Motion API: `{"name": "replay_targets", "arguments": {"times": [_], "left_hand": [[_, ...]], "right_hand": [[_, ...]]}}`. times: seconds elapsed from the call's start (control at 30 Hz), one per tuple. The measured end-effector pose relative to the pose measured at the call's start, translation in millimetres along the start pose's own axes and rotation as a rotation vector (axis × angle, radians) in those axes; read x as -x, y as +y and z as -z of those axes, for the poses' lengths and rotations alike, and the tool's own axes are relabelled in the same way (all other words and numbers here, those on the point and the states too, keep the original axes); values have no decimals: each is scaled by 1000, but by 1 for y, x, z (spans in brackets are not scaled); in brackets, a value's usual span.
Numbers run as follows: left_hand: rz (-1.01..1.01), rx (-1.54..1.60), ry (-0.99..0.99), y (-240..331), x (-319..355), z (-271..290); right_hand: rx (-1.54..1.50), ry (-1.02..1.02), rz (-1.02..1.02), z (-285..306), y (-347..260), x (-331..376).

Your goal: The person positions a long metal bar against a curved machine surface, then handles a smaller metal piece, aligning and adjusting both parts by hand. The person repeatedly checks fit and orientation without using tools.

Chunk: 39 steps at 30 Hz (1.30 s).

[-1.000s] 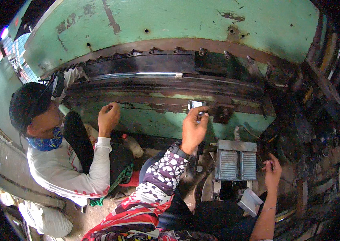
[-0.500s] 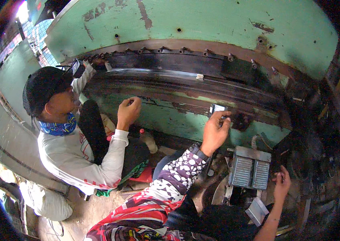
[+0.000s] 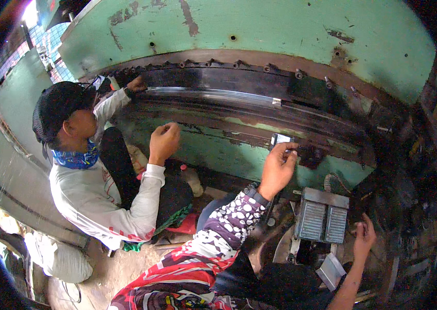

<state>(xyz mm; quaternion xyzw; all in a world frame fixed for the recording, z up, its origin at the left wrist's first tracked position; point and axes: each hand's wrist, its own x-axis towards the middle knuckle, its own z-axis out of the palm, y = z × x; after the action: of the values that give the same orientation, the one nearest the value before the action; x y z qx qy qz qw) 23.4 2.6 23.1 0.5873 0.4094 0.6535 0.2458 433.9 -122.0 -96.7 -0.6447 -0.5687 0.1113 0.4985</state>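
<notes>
My left hand (image 3: 279, 168), in a patterned sleeve with a dark wristband, is raised in front of the green machine with its fingers curled and closed. Whether anything lies in them is hidden. Just behind its fingertips is a small box with a pale face (image 3: 280, 139). My right hand (image 3: 364, 238) hangs at the lower right, fingers apart and nothing visible in it. It is nearest to a grey double foot pedal (image 3: 322, 216). A bent metal piece (image 3: 331, 270) lies beside my right forearm. A long shiny metal strip (image 3: 213, 94) lies along the machine's dark jaw.
At left a co-worker (image 3: 110, 191) in a white shirt sits facing the machine, one hand (image 3: 136, 84) at the strip's far end, the other raised. Bolts line the upper green plate (image 3: 259, 26). A white sack (image 3: 59, 257) rests on the floor. A corrugated hose (image 3: 332, 181) rises behind the pedal.
The metal strip has slid to the right along the jaw, and the co-worker's far hand has moved right with it. My two hands have stayed nearly still.
</notes>
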Motion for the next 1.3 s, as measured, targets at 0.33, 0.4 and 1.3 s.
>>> {"name": "replay_targets", "arguments": {"times": [0.33,0.4,1.3], "left_hand": [[-145,-44,90,11,-12,5],[-37,74,49,13,-11,2],[29,-35,81,-11,-26,22]], "right_hand": [[-78,50,-82,31,-43,-7],[-115,41,-125,44,-72,-8],[-220,-468,347,-170,-290,-224]]}}
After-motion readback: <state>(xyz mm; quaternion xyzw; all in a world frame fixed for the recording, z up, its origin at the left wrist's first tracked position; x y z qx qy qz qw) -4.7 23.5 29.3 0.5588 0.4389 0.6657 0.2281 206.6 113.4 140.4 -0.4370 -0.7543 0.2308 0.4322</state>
